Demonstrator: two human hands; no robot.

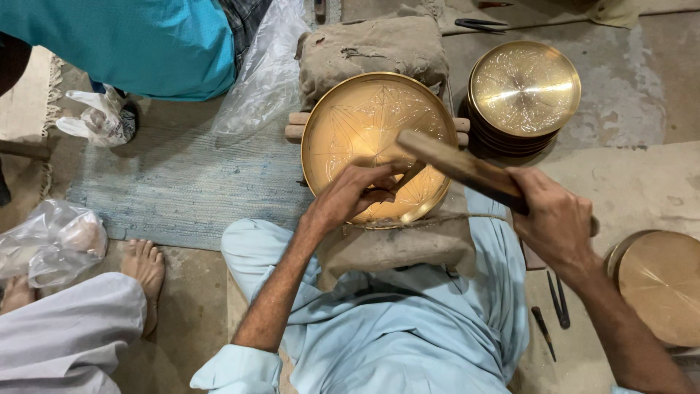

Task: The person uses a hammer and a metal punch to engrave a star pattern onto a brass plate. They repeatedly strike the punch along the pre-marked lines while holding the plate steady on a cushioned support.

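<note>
A round brass plate [350,124] with engraved star lines rests tilted on a padded brown block in front of me. My left hand [350,195] lies on the plate's lower part, fingers pinched around a thin metal chisel [410,175] set against the surface. My right hand [558,219] grips a wooden mallet [456,164] whose head hangs just above the chisel's top end.
A stack of engraved brass plates [525,87] stands at the right back. Another brass disc [660,284] lies at the right edge, with spare tools [558,303] on the floor beside it. A blue woven mat [182,182], plastic bags and another person's bare foot [146,270] are on the left.
</note>
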